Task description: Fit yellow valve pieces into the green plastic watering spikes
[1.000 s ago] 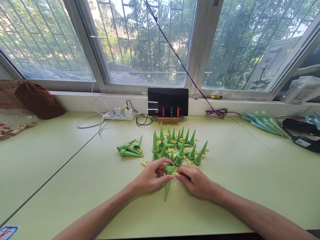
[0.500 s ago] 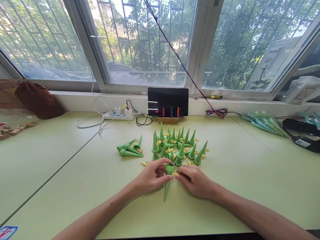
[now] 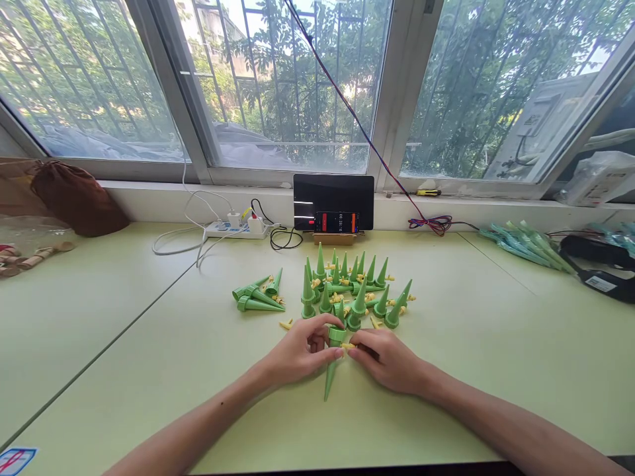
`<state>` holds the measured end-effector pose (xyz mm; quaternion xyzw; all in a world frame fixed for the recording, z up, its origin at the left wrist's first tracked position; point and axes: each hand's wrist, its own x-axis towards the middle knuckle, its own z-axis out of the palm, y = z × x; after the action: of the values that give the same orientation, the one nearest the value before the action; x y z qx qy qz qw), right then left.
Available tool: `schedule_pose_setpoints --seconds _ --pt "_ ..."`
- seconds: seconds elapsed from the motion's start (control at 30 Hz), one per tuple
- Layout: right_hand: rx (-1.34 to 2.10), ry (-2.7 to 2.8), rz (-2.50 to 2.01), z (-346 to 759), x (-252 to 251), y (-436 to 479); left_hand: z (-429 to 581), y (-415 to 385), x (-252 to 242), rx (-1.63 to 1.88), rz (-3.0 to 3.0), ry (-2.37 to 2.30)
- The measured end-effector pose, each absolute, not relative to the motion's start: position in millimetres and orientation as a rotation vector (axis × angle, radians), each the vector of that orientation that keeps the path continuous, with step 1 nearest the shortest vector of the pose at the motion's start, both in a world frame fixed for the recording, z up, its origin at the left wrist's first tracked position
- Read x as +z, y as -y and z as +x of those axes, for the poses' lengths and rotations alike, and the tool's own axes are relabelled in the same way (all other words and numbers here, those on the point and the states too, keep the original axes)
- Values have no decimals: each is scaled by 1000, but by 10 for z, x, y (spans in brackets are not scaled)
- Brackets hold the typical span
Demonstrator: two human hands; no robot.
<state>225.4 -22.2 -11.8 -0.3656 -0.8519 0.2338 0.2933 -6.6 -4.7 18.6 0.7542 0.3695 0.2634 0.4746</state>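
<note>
Near the front of the group, my left hand (image 3: 308,347) is closed on a green plastic watering spike (image 3: 336,336), thumb low and index finger at its wide collar. The spike's point is downward, toward me. From the right, my right hand (image 3: 389,357) pinches a small yellow valve (image 3: 348,346) against the side of that spike. Whether the valve is seated in the spike I cannot tell. Just beyond my hands stand several green spikes (image 3: 360,304), points up, many with yellow valves at the side. Loose yellow valves (image 3: 286,324) lie on the pale green table (image 3: 248,423).
Several green spikes (image 3: 260,304) lie in a pile at left. Behind them sit a power strip (image 3: 238,229) with cables, and a phone (image 3: 337,223) leaning on a black tablet (image 3: 333,192). A brown bag (image 3: 77,198) is far left; green-blue plastic pieces (image 3: 530,244) lie at right.
Almost nothing differs. Both hands hold the same pose at the spike and the valve; the spike's tip has shifted very slightly left.
</note>
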Motion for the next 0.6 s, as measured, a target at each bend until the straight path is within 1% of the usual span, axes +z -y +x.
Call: schedule_pose_setpoints --seconds 0.6 --pt "597 2272 -953 2257 -137 212 -82 33 168 622 1872 -893"
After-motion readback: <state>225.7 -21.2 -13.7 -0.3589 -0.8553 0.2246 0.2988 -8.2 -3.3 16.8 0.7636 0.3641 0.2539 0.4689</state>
